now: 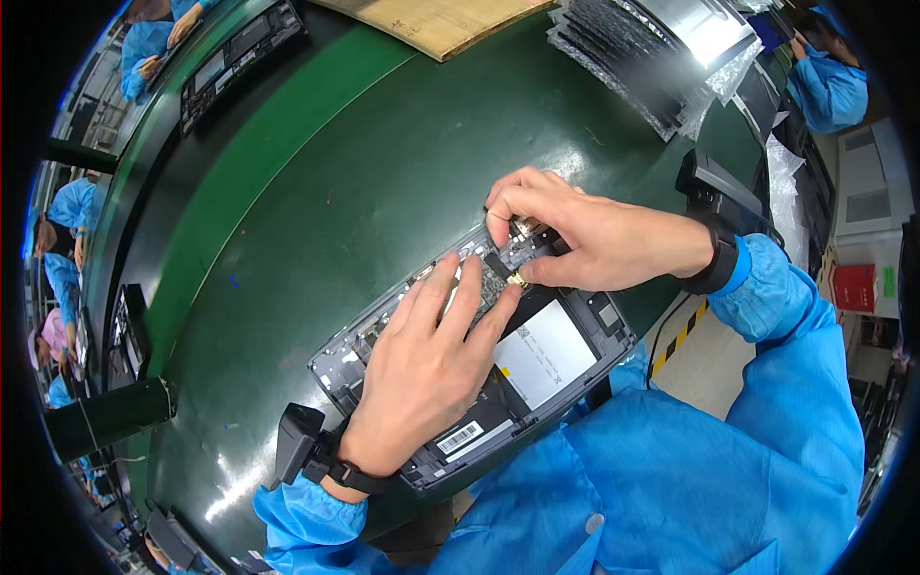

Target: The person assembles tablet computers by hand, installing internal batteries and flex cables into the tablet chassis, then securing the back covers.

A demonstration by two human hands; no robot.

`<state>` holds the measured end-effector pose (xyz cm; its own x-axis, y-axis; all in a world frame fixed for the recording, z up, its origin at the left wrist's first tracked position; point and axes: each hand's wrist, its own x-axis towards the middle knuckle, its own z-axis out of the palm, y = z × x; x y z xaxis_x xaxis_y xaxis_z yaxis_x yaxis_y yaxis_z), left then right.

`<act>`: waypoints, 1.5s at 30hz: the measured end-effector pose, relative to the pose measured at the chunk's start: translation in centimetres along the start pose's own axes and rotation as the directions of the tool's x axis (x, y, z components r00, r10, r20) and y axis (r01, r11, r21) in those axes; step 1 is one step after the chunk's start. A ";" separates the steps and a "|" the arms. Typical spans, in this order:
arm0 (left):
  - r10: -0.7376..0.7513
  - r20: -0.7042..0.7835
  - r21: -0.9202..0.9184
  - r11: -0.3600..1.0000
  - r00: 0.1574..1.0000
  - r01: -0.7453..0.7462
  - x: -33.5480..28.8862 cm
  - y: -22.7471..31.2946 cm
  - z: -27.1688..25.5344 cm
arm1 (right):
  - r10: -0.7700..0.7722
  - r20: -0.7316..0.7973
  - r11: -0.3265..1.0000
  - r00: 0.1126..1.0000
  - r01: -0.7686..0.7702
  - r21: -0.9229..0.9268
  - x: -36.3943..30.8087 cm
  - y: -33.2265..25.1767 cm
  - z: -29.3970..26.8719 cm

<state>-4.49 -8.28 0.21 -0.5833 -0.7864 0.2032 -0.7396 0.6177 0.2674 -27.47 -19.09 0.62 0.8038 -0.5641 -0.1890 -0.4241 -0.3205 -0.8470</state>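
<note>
An opened laptop base (546, 414) lies aslant near the table's front edge, its circuit board and a silver-white battery (548, 355) exposed. My left hand (426, 355) rests over the board with fingers stretched out and spread. One of its fingertips reaches a small yellow piece (516, 279) beside a black part. From the right, my right hand (599, 235) comes in with bent fingers. Its thumb presses by the yellow piece, while the forefinger curls down at the base's far edge. Whatever lies under these fingertips is mostly hidden.
Silvery bubble-wrap sleeves (652, 72) are stacked at the far right. A wooden board (436, 24) lies at the far edge. Another opened laptop base (240, 62) sits on the dark line at far left. Other people in blue work nearby.
</note>
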 end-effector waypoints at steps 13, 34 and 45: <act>-0.040 -0.023 -0.153 0.988 0.999 0.036 1.9 0.0 -0.9 | 0.035 0.031 0.997 0.999 -0.033 -0.064 0.2 0.2 -1.0; -0.472 0.211 -0.970 -0.209 0.856 0.124 26.0 -1.3 1.7 | -0.154 -0.938 0.936 0.309 -0.259 -0.239 -8.2 11.5 -22.9; -0.692 0.139 -0.968 -0.247 0.708 -0.052 3.9 -3.5 -4.6 | -0.315 -0.898 0.754 0.306 -0.494 -0.433 -11.8 10.8 -19.5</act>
<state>-2.58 -13.51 4.40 0.0522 -0.9837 -0.1720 0.5376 -0.1174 0.8350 -49.62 -30.74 3.37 0.0048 -0.7550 0.6557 -0.8976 -0.2923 -0.3301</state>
